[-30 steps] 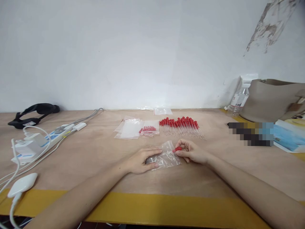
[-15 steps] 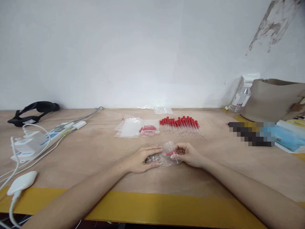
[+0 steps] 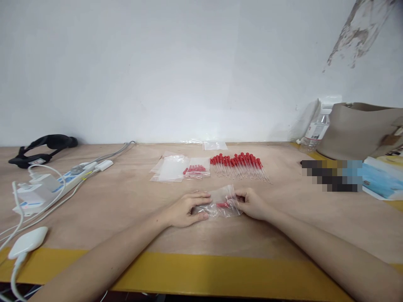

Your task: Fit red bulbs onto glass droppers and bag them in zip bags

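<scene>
A small clear plastic bag (image 3: 222,201) lies on the wooden table (image 3: 126,209) between my hands. My left hand (image 3: 185,209) grips its left end, thumb below and fingers on top. My right hand (image 3: 252,204) pinches the bag's right, open end, fingers curled. A red-capped dropper (image 3: 223,205) sits inside the bag. Behind them lies a row of several red-capped glass droppers (image 3: 241,165). To its left is a filled bag of droppers (image 3: 197,169) next to a stack of clear bags (image 3: 171,168).
A white power strip with plugs and cables (image 3: 47,184) lies at the left, with a black strap (image 3: 44,147) behind it. At the far right stand a water bottle (image 3: 316,130), a beige bag (image 3: 359,130) and blue packaging (image 3: 380,180). One more clear bag (image 3: 215,145) lies by the wall.
My right hand has pushed the red-capped dropper from the bag's mouth to fully inside the bag and now pinches the opening. My left hand has kept its hold.
</scene>
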Available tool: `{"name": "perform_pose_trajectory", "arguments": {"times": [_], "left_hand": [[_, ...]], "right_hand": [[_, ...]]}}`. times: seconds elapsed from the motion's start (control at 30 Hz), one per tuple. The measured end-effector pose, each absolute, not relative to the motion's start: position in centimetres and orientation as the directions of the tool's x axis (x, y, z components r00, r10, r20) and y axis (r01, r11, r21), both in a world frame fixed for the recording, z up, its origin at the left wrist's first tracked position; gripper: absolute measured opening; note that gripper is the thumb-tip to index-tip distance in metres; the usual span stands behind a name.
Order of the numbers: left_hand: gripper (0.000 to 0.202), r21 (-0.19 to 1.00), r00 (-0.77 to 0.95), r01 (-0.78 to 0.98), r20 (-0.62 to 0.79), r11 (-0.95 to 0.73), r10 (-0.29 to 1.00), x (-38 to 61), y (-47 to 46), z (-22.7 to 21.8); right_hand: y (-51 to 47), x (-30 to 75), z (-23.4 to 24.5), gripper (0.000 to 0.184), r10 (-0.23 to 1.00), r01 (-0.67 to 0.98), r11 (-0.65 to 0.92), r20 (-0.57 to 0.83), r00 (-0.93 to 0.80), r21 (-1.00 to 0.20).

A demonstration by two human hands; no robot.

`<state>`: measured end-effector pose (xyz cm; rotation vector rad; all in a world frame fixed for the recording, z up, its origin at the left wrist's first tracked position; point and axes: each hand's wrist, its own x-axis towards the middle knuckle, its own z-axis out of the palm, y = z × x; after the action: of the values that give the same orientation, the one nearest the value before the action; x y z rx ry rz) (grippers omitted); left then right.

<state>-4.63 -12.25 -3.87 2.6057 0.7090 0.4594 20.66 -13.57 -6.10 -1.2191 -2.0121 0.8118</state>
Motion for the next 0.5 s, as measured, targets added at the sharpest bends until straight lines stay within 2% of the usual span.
{"name": "perform_pose_trajectory", "arguments": {"times": [0.07, 0.2, 0.33, 0.5], "left_hand": [[0.048, 0.462, 0.816, 0.403, 0.211, -0.79, 0.539, -4.6, -12.3, -3.9], [0.049, 0.465, 0.809, 0.398, 0.229, -0.791, 0.542, -4.6, -12.3, -4.0], [0.049, 0.473, 0.806, 0.4, 0.226, -0.785, 0.547, -4.6, -12.3, -4.1], [0.049, 0.409, 0.824, 0.433, 0.183, -0.804, 0.537, -4.4, -12.3, -4.1]], "right_hand": [[-13.3, 20.7, -6.6, 0.023, 0.934, 0.557, 0.339, 0.199, -0.297, -0.758], [-13.2, 20.6, -6.7, 0.028, 0.934, 0.599, 0.357, 0.261, -0.244, -0.717], [-13.2, 20.7, -6.6, 0.025, 0.933, 0.565, 0.352, 0.326, -0.151, -0.746], [-11.7, 21.3, -7.6, 0.023, 0.913, 0.635, 0.334, 0.405, -0.036, -0.696]]}}
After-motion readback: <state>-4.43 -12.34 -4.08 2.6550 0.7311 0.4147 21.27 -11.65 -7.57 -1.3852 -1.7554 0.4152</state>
